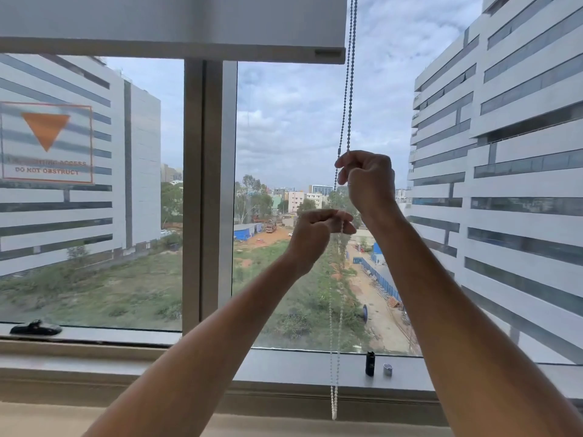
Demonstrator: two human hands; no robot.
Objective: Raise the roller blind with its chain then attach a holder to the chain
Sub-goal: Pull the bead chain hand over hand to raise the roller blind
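The white roller blind point(170, 23) hangs high across the top of the window, its bottom bar near the upper edge. A beaded chain point(348, 77) drops in a double strand from the blind's right end. My right hand point(369, 181) is closed on the chain, the higher of the two hands. A little lower and to the left, my left hand point(318, 231) pinches the chain between fingers and thumb. Below the hands the chain's loop point(334, 373) hangs down past the sill. A small black holder point(370, 363) stands upright on the sill, with a small grey piece point(387, 369) right of it.
A grey window mullion point(209, 190) divides the glass left of the hands. A black window latch point(35, 328) lies on the lower frame at the left. An orange-bordered notice point(47, 143) is stuck on the left pane. The sill point(284, 367) runs along the bottom.
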